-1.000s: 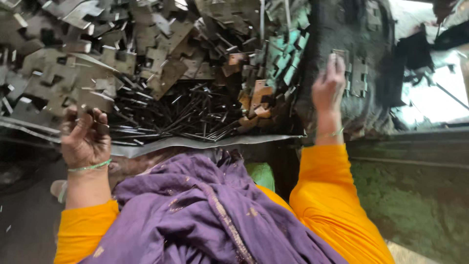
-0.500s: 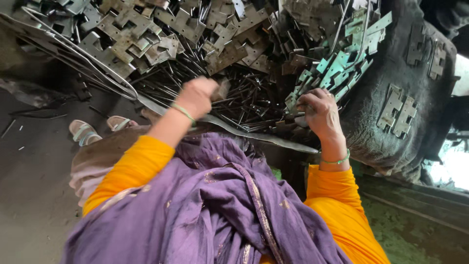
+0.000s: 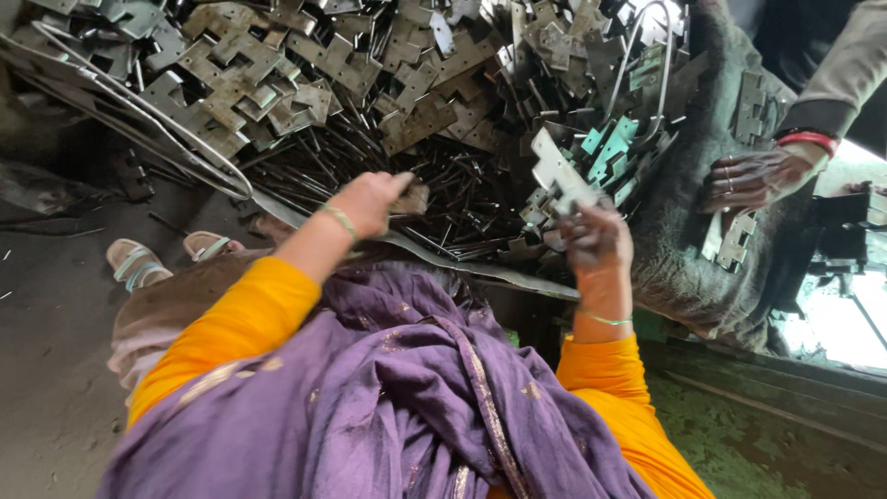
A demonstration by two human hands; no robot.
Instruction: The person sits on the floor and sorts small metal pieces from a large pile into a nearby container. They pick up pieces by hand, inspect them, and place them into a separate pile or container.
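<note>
Metal plate (image 3: 557, 173) in right hand (image 3: 596, 242) — left hand (image 3: 370, 201) gripping scrap (image 3: 413, 198).

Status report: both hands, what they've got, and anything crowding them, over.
Left hand closed on a small metal piece. Right hand grips a flat plate. Another person's hand on the sack, right side.

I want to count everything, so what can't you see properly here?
Head view:
- Left hand: its fingers curl over a small brownish piece, hiding its shape.
- Thin dark metal rods: too tangled to count.
- Pile of flat grey metal plates: cut off by the top edge.
</note>
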